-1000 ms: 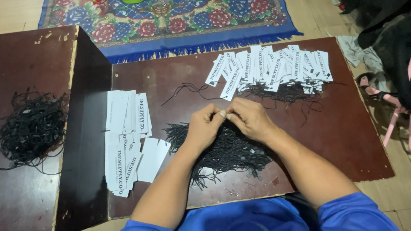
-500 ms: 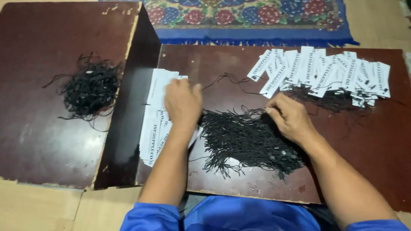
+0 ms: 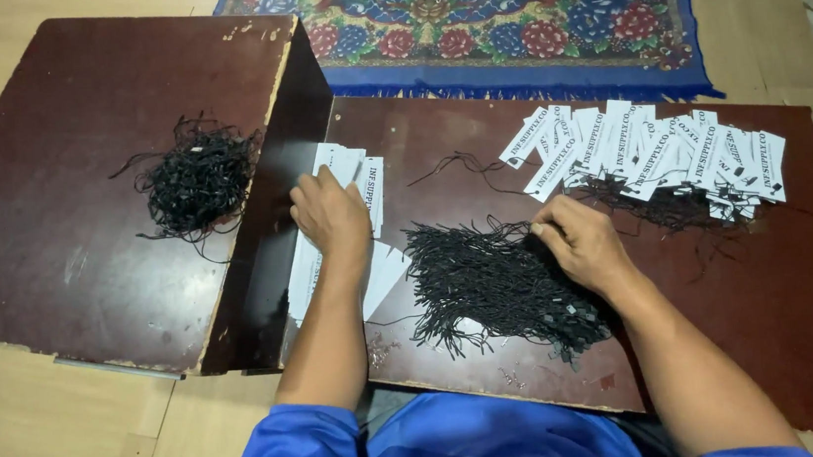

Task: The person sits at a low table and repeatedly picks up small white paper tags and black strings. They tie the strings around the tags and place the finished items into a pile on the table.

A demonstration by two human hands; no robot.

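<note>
The left hand (image 3: 331, 216) lies flat, fingers spread, on the stack of white paper tags (image 3: 346, 219) by the worktop's (image 3: 783, 321) left edge. The right hand's (image 3: 582, 246) grip pinches cords from the black cord pile (image 3: 491, 285) mid-worktop; strung tags (image 3: 657, 150) line the far edge.

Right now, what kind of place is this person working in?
Probably a room at home used as a small workshop. Low dark wooden boards lie on the floor beside a flowered rug, with white paper tags and black strings spread out.
</note>
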